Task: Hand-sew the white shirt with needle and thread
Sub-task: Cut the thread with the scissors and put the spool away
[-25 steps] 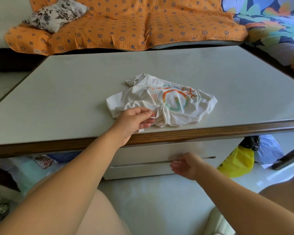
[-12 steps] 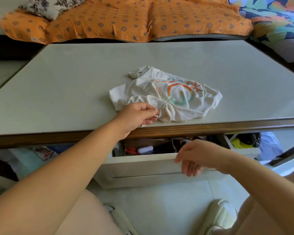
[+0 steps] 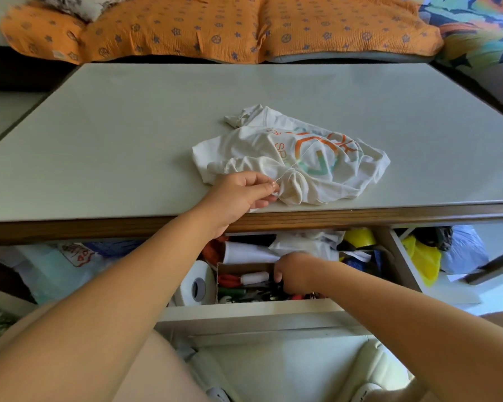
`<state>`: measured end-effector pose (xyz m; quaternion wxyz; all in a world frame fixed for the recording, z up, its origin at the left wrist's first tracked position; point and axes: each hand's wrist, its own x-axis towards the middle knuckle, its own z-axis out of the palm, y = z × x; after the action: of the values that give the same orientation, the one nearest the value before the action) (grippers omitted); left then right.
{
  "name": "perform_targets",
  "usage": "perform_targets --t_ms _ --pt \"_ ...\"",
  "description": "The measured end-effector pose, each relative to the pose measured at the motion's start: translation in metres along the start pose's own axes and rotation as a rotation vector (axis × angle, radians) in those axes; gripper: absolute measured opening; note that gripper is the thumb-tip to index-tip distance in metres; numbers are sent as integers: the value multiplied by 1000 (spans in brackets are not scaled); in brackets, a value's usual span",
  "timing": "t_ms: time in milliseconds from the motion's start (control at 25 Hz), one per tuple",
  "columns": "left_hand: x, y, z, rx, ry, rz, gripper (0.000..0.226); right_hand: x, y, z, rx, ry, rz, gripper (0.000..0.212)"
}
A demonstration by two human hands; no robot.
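A crumpled white shirt with an orange and green print lies near the front edge of the table. My left hand rests at the shirt's near edge and pinches a thin thread that runs taut up across the print. No needle is visible. My right hand reaches down into the open drawer under the table, fingers curled among the clutter; what they touch is hidden. A spool of white thread lies in a small box just left of that hand.
The drawer holds a white tape roll, red-handled tools, paper and plastic bags. Yellow and blue bags sit under the table at right. An orange patterned sofa cover lies beyond the table's far edge.
The drawer has been pulled out from closed to wide open. My right hand left its front and moved down into it. My left hand stayed at the shirt, the thread now drawn taut.
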<state>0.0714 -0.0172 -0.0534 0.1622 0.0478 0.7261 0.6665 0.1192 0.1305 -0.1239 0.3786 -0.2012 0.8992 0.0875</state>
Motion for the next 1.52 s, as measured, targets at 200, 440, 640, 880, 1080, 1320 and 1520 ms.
perform_targets --t_ms 200,440,640,880,1080,1320,1520 --pt "-2 5 -2 -153 -29 -41 7 0 -8 9 -91 33 57 26" --pt "-5 7 -3 -229 -41 -65 9 0 -11 8 -286 100 52 27" --pt "-4 10 -6 -272 -58 -82 9 -35 4 -14 -113 135 10 22" --pt "1 13 -14 -412 -74 -164 7 -126 52 -53 456 465 -99 14" --pt "1 16 -12 -459 -46 -210 9 -124 69 -65 484 667 77 34" --pt "1 18 -13 -439 -44 -221 9 -118 68 -67 428 716 157 31" --pt "2 19 -13 -416 -60 -225 9 -115 64 -72 406 742 164 31"
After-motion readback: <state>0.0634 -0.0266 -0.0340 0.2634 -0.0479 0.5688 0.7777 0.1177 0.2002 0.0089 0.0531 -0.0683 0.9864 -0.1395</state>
